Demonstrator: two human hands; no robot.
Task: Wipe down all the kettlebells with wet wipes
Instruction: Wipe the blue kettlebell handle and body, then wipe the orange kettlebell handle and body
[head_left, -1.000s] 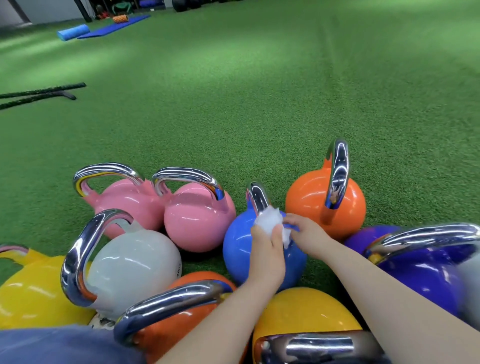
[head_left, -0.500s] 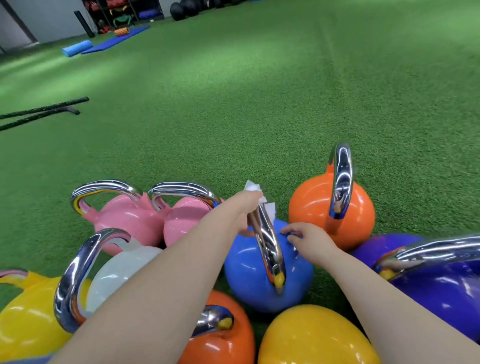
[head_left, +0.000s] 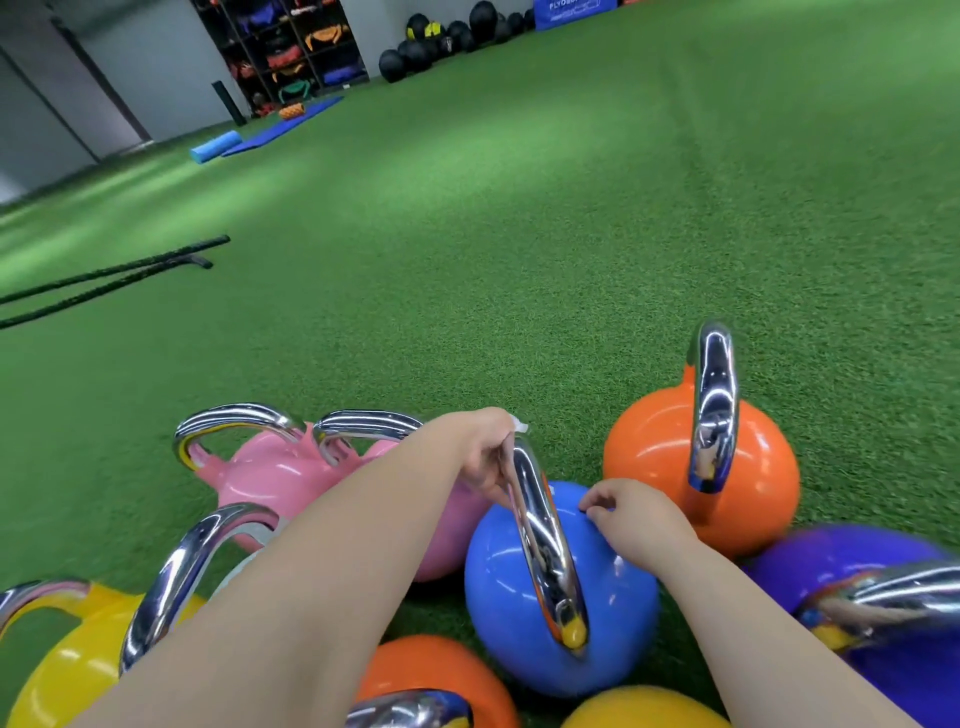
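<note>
Kettlebell (head_left: 561, 587): blue, on turf among 8 or so others; judged heavy, rigid, glossy, likely slick when wet.
Handle (head_left: 540, 525): chrome, the place to hold.
Wipe (head_left: 521, 426): soft, light; only a white corner shows at 12 o'clock of the left hand.
Left hand (head_left: 485, 452): fingers curled round handle top, wipe apparently pinched there.
Right hand (head_left: 631, 514): fingers (head_left: 597, 506) loosely bent, tips on the bell at 3 o'clock of the handle, holding nothing visible.

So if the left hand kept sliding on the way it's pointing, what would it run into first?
Probably nothing solid: the left hand, gripping the blue kettlebell handle with the wipe, points away over open green turf. Depth is hard to judge.
</note>
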